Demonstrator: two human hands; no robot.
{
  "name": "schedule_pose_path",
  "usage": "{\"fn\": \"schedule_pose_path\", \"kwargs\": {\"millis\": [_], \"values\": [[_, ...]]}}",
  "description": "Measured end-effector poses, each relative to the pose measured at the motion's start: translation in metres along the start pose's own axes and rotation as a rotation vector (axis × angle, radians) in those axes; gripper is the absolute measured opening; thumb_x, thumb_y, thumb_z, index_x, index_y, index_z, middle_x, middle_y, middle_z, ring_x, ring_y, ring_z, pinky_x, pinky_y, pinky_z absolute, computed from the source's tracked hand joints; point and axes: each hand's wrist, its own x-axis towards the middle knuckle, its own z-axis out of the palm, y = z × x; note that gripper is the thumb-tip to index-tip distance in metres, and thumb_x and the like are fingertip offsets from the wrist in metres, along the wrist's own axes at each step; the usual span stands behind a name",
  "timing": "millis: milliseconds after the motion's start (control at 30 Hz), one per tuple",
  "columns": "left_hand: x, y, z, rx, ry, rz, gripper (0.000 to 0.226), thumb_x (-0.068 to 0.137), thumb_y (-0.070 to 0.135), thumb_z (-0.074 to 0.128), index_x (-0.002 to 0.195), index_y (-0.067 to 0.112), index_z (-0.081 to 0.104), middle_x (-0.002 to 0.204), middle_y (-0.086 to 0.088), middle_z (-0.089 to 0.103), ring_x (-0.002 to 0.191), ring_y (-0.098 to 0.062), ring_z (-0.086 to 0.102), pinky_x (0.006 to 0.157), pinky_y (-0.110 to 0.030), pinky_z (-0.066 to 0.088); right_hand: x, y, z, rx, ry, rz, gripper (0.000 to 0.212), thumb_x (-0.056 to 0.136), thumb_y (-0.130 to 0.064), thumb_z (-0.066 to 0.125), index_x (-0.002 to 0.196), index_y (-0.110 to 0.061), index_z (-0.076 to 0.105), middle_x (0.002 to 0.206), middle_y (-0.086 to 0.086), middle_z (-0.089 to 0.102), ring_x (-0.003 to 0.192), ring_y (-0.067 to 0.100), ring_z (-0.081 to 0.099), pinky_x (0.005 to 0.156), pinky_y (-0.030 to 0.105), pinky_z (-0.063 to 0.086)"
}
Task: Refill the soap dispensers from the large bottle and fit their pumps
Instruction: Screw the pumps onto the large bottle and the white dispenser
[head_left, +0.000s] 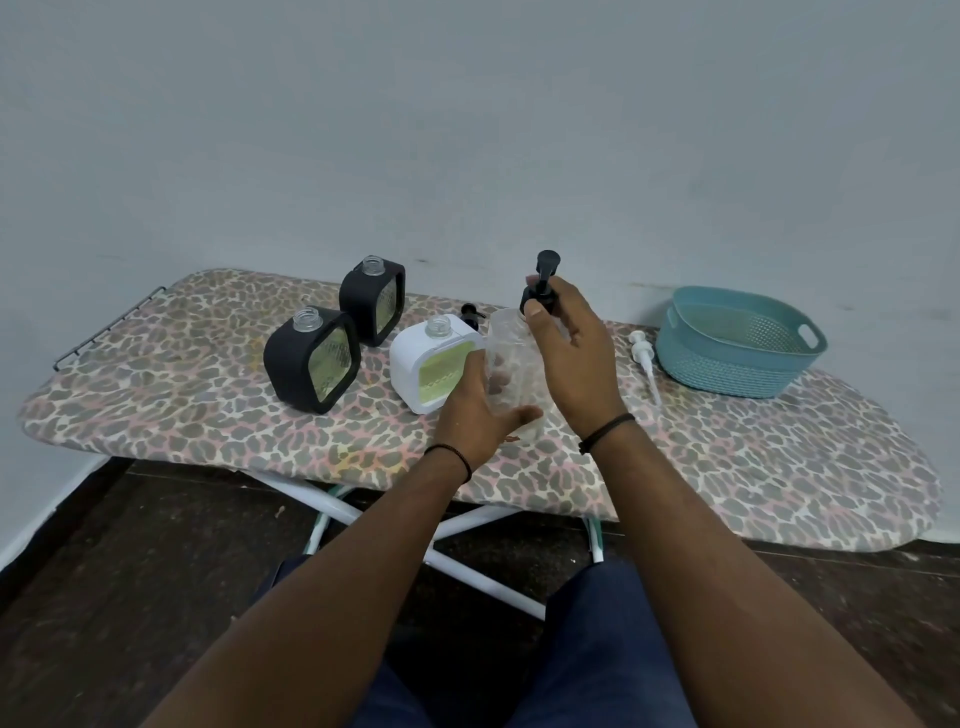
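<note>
We see the left hand (475, 410) wrapped round the lower body of a clear bottle (511, 364) standing on the ironing board (208, 415), thumb across the front, fingers behind it. The right hand (566, 343) sits at the bottle's neck — its grip pinching the collar of a black pump (540, 283), nozzle head sticking up above the fingers. Whether the pump is screwed home we cannot tell.

Just left of the bottle, touching the left hand or nearly so: a white dispenser (431, 364), neck open, greenish panel facing us. Further left, two black dispensers — the near one (311, 358) and the far one (373, 299) — both uncapped. A second black pump (470, 314) lies behind the white dispenser.

To the right, a white pump (644, 364) lies flat on the board, just beside a teal basket (737, 348).
</note>
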Motion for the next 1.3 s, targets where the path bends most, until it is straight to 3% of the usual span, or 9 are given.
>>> {"fn": "schedule_pose_path", "kwargs": {"millis": [167, 267, 400, 533, 767, 900, 967, 1167, 1300], "values": [[-0.002, 0.004, 0.003, 0.037, 0.002, 0.028, 0.072, 0.072, 0.036, 0.088, 0.126, 0.02, 0.044, 0.117, 0.0, 0.06, 0.11, -0.012, 0.058, 0.095, -0.038, 0.052, 0.0, 0.0, 0.002, 0.014, 0.188, 0.019, 0.035, 0.082, -0.032, 0.081, 0.095, -0.017, 0.052, 0.093, -0.005, 0.065, 0.091, 0.013, 0.063, 0.082, 0.032, 0.053], [-0.003, 0.003, 0.001, 0.023, 0.004, 0.015, 0.071, 0.072, 0.037, 0.088, 0.125, 0.021, 0.043, 0.117, -0.001, 0.06, 0.11, -0.013, 0.059, 0.094, -0.042, 0.054, -0.001, -0.003, 0.008, -0.004, 0.162, 0.039, 0.04, 0.084, -0.034, 0.079, 0.105, -0.018, 0.049, 0.098, -0.007, 0.061, 0.092, 0.007, 0.059, 0.08, 0.025, 0.048], [-0.003, 0.0, 0.0, 0.001, 0.001, -0.002, 0.077, 0.065, 0.051, 0.086, 0.125, 0.028, 0.042, 0.116, 0.004, 0.06, 0.111, -0.01, 0.059, 0.089, -0.047, 0.057, -0.004, 0.001, 0.006, 0.02, 0.037, 0.017, 0.029, 0.097, -0.03, 0.06, 0.125, -0.023, 0.06, 0.115, -0.016, 0.066, 0.114, 0.005, 0.06, 0.101, 0.034, 0.048], [-0.002, -0.001, 0.002, 0.023, 0.014, 0.011, 0.073, 0.069, 0.045, 0.088, 0.123, 0.026, 0.043, 0.114, 0.004, 0.061, 0.109, -0.01, 0.06, 0.093, -0.044, 0.055, -0.003, 0.002, 0.001, -0.007, 0.086, -0.006, 0.023, 0.096, -0.027, 0.064, 0.117, -0.019, 0.068, 0.11, -0.011, 0.071, 0.108, 0.004, 0.064, 0.1, 0.038, 0.051], [-0.003, 0.001, 0.001, 0.02, 0.028, 0.034, 0.068, 0.073, 0.038, 0.087, 0.123, 0.024, 0.043, 0.113, 0.003, 0.06, 0.108, -0.011, 0.059, 0.09, -0.037, 0.056, -0.002, 0.0, 0.007, -0.038, 0.13, 0.0, 0.023, 0.094, -0.03, 0.068, 0.114, -0.021, 0.07, 0.106, -0.015, 0.071, 0.106, -0.001, 0.062, 0.097, 0.026, 0.049], [-0.003, 0.002, -0.001, -0.016, -0.001, 0.015, 0.07, 0.073, 0.034, 0.088, 0.125, 0.022, 0.043, 0.115, 0.0, 0.059, 0.11, -0.015, 0.059, 0.076, -0.027, 0.059, -0.001, 0.003, 0.002, -0.048, 0.069, -0.012, 0.029, 0.096, -0.032, 0.065, 0.122, -0.019, 0.065, 0.112, -0.015, 0.068, 0.11, -0.001, 0.06, 0.097, 0.021, 0.047], [-0.003, 0.002, -0.001, -0.014, -0.003, 0.016, 0.07, 0.073, 0.035, 0.088, 0.124, 0.022, 0.043, 0.115, 0.0, 0.059, 0.111, -0.015, 0.059, 0.077, -0.032, 0.06, -0.001, 0.004, 0.0, -0.066, 0.055, -0.033, 0.029, 0.097, -0.032, 0.064, 0.123, -0.02, 0.065, 0.11, -0.017, 0.067, 0.109, -0.003, 0.06, 0.094, 0.014, 0.045], [-0.005, 0.002, 0.002, 0.036, 0.047, 0.021, 0.068, 0.071, 0.041, 0.088, 0.12, 0.027, 0.043, 0.113, 0.004, 0.06, 0.106, -0.011, 0.06, 0.081, -0.045, 0.059, 0.0, 0.001, 0.002, -0.105, 0.133, -0.036, 0.008, 0.09, -0.034, 0.071, 0.099, -0.034, 0.071, 0.093, -0.025, 0.07, 0.099, -0.007, 0.063, 0.085, 0.012, 0.046], [-0.005, 0.005, 0.003, 0.071, 0.053, 0.035, 0.065, 0.073, 0.037, 0.087, 0.118, 0.025, 0.041, 0.114, 0.0, 0.06, 0.103, -0.013, 0.06, 0.079, -0.034, 0.056, -0.001, -0.005, 0.007, -0.069, 0.184, 0.01, 0.009, 0.087, -0.035, 0.074, 0.091, -0.042, 0.069, 0.089, -0.025, 0.07, 0.096, -0.004, 0.065, 0.083, 0.017, 0.047]]}}
